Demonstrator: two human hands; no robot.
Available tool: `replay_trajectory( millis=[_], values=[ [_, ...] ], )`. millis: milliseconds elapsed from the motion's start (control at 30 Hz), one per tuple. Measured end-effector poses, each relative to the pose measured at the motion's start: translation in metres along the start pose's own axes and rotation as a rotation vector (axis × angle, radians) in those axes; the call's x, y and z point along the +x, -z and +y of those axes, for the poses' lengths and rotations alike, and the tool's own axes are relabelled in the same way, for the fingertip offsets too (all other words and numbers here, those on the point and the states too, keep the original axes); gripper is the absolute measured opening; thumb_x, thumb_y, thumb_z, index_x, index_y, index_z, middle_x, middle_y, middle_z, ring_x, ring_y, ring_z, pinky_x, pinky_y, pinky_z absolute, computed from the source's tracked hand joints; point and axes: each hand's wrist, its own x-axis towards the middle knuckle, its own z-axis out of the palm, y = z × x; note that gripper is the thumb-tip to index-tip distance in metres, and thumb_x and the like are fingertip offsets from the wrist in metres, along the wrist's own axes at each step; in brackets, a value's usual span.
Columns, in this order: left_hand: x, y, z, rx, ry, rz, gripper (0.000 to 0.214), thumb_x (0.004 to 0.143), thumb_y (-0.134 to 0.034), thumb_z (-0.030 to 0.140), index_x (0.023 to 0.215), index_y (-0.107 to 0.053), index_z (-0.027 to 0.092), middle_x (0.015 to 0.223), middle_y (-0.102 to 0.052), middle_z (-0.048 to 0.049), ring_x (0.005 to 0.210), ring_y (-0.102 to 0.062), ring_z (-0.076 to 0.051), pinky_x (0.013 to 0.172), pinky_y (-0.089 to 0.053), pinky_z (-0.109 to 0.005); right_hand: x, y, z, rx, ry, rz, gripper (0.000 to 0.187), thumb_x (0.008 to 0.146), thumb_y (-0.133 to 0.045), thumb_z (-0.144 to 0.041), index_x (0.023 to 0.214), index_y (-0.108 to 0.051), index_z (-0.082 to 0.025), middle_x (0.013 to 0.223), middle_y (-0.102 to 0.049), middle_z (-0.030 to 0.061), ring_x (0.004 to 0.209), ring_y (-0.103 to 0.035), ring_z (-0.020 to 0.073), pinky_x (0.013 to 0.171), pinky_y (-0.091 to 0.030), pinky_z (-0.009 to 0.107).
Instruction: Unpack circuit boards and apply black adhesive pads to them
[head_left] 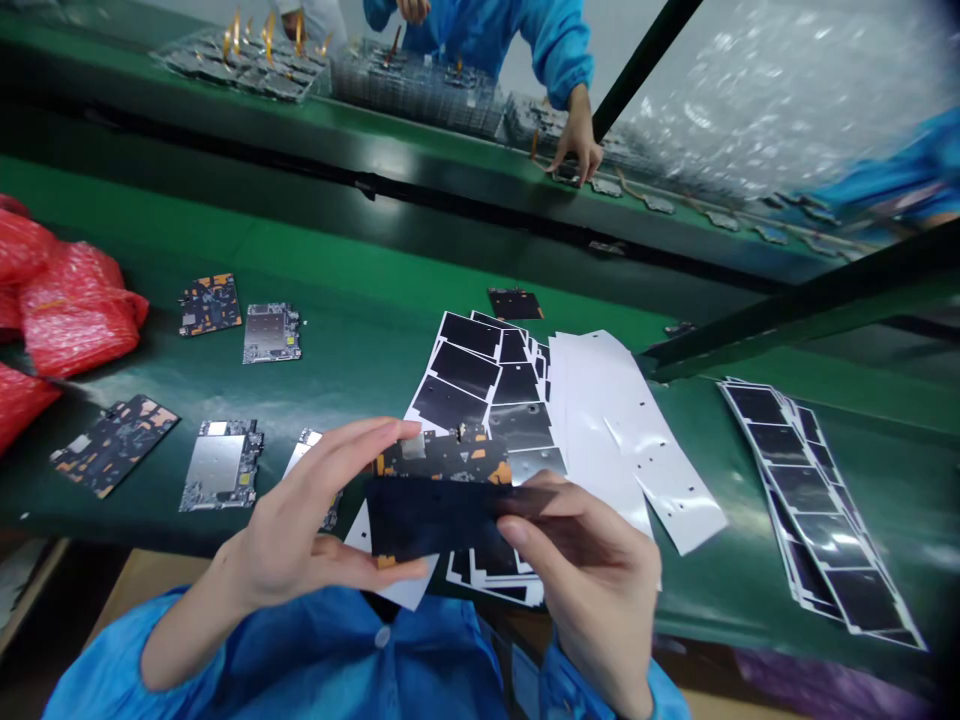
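Observation:
My left hand [292, 525] grips a dark circuit board [480, 458] with orange patches by its left end, thumb below and fingers above. Over the lower part of that board lies a black adhesive film [431, 515]. The film's right end is pinched between the thumb and fingers of my right hand [592, 560]. I cannot tell how much of the film touches the board. Under both hands, sheets of black film pieces on white backing [457, 370] are spread on the bench, beside white sheets [600, 420] with small dark marks.
Several loose circuit boards [221, 465] lie to the left, near red bubble-wrap bundles [79, 305]. More film strips [814, 500] lie right, past a dark green post [795, 305]. Across the bench, a co-worker's hand [577, 140] touches a small part on a ledge with stacked trays [416, 95].

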Motion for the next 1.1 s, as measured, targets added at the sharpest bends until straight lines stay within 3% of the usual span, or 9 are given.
replay_trajectory(
  millis=[133, 267, 567, 700, 933, 1033, 1100],
  values=[
    [0.0023, 0.0000, -0.0001, 0.000, -0.025, 0.021, 0.076, 0.082, -0.081, 0.036, 0.143, -0.045, 0.010, 0.137, -0.057, -0.0102, 0.134, -0.049, -0.009, 0.115, -0.038, -0.012, 0.0002, 0.0018, -0.0021, -0.004, -0.001, 0.003, 0.013, 0.087, -0.069, -0.007, 0.086, -0.064, -0.018, 0.077, -0.061, -0.0017, 0.071, -0.056, 0.0046, 0.063, -0.049, 0.010],
    [0.0016, -0.0017, -0.0025, -0.059, -0.054, 0.027, 0.082, 0.083, -0.081, 0.034, 0.150, -0.038, 0.016, 0.143, -0.053, -0.0055, 0.137, -0.044, -0.005, 0.113, -0.038, -0.008, -0.0004, 0.0020, -0.0032, 0.018, -0.013, 0.007, 0.013, 0.086, -0.070, -0.007, 0.087, -0.066, -0.019, 0.078, -0.064, -0.0022, 0.071, -0.060, 0.0054, 0.061, -0.051, 0.011],
    [-0.0022, -0.0054, -0.0030, -0.118, 0.003, 0.019, 0.089, 0.085, -0.078, 0.036, 0.158, -0.028, 0.030, 0.145, -0.052, -0.0032, 0.137, -0.047, -0.009, 0.118, -0.042, -0.022, -0.0048, 0.0052, -0.0025, 0.014, -0.003, -0.002, 0.015, 0.085, -0.071, -0.006, 0.088, -0.066, -0.019, 0.080, -0.064, -0.0017, 0.072, -0.060, 0.0053, 0.063, -0.052, 0.010],
    [-0.0042, -0.0048, -0.0039, -0.115, -0.008, 0.029, 0.087, 0.085, -0.078, 0.034, 0.157, -0.030, 0.029, 0.143, -0.053, -0.0063, 0.135, -0.049, -0.013, 0.116, -0.046, -0.028, -0.0042, 0.0049, -0.0026, 0.011, -0.013, -0.004, 0.014, 0.086, -0.071, -0.008, 0.087, -0.063, -0.019, 0.080, -0.064, -0.0035, 0.072, -0.060, 0.0041, 0.064, -0.052, 0.008],
    [-0.0007, -0.0024, -0.0066, -0.100, -0.041, 0.006, 0.092, 0.084, -0.079, 0.032, 0.159, -0.026, 0.031, 0.146, -0.049, -0.0036, 0.137, -0.046, -0.010, 0.117, -0.043, -0.021, -0.0045, 0.0041, -0.0046, 0.017, -0.013, -0.015, 0.014, 0.088, -0.070, -0.009, 0.089, -0.063, -0.021, 0.080, -0.063, -0.0046, 0.072, -0.060, 0.0037, 0.065, -0.052, 0.010],
    [0.0038, -0.0030, -0.0030, 0.049, -0.160, -0.021, 0.060, 0.090, -0.072, 0.028, 0.144, -0.047, 0.030, 0.145, -0.041, -0.0043, 0.135, -0.045, -0.009, 0.113, -0.044, -0.017, -0.0054, 0.0018, -0.0045, -0.056, 0.025, -0.017, 0.014, 0.089, -0.069, -0.009, 0.091, -0.062, -0.020, 0.081, -0.062, -0.0032, 0.072, -0.060, 0.0051, 0.063, -0.051, 0.013],
    [0.0017, -0.0043, -0.0016, 0.198, -0.164, -0.040, 0.031, 0.096, -0.064, 0.031, 0.126, -0.057, 0.027, 0.138, -0.040, -0.0043, 0.128, -0.048, -0.008, 0.109, -0.046, -0.014, -0.0053, 0.0021, -0.0034, -0.303, 0.154, -0.015, 0.013, 0.091, -0.068, -0.009, 0.093, -0.059, -0.018, 0.084, -0.063, -0.0019, 0.074, -0.061, 0.0060, 0.064, -0.049, 0.016]
  ],
)
